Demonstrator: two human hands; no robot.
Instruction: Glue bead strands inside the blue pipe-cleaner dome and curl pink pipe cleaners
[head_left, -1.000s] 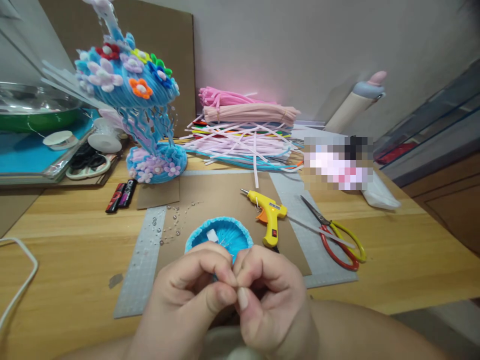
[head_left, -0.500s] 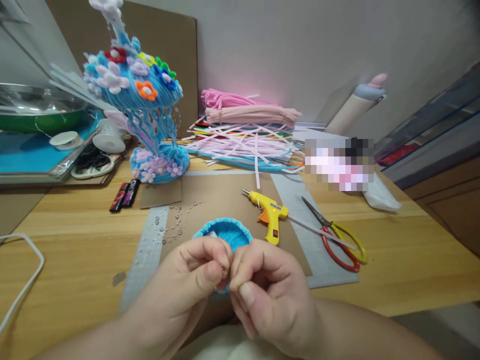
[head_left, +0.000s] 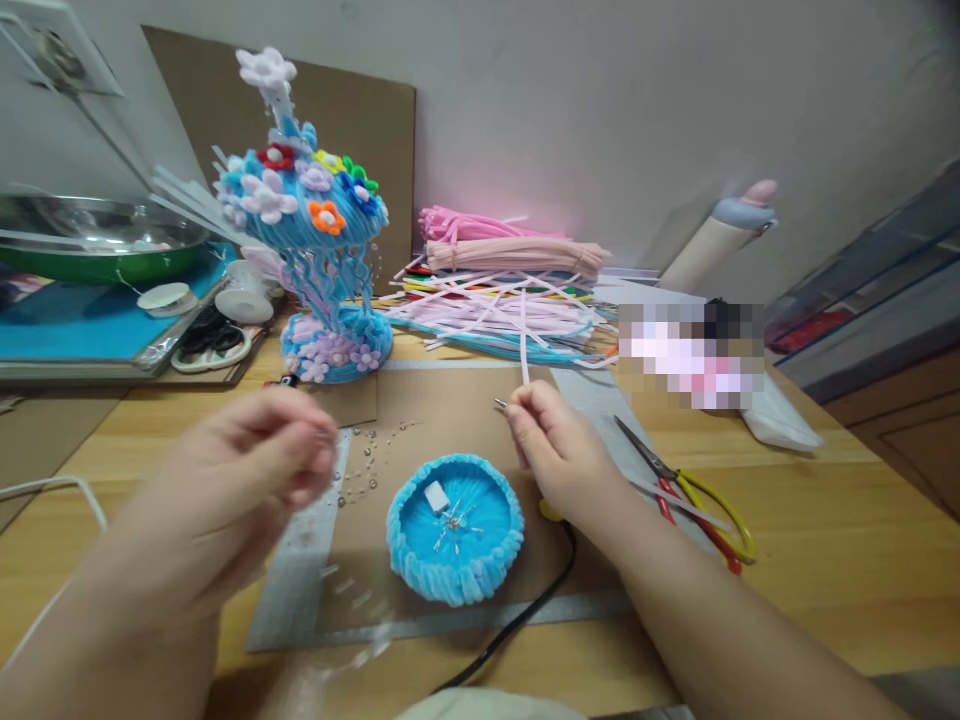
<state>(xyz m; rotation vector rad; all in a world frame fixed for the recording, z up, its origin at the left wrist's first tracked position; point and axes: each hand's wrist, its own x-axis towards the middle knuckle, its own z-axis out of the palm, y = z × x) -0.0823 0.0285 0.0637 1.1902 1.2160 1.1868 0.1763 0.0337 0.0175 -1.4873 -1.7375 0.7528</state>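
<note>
left hand (head_left: pixel 251 470) pinches bead string, blurry | right hand (head_left: pixel 559 450) grips glue gun over the mat, keeps drips off | blue bowl (head_left: pixel 455 525) sits between

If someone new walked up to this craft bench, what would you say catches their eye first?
Most likely the tall blue pipe-cleaner ornament studded with coloured flowers, standing at the back left of the wooden table. Next, the round blue fuzzy bowl on the brown cardboard in the middle, between the left hand and the right hand, both raised with pinched fingers. Behind it lies a heap of pink and white pipe cleaners.
</note>
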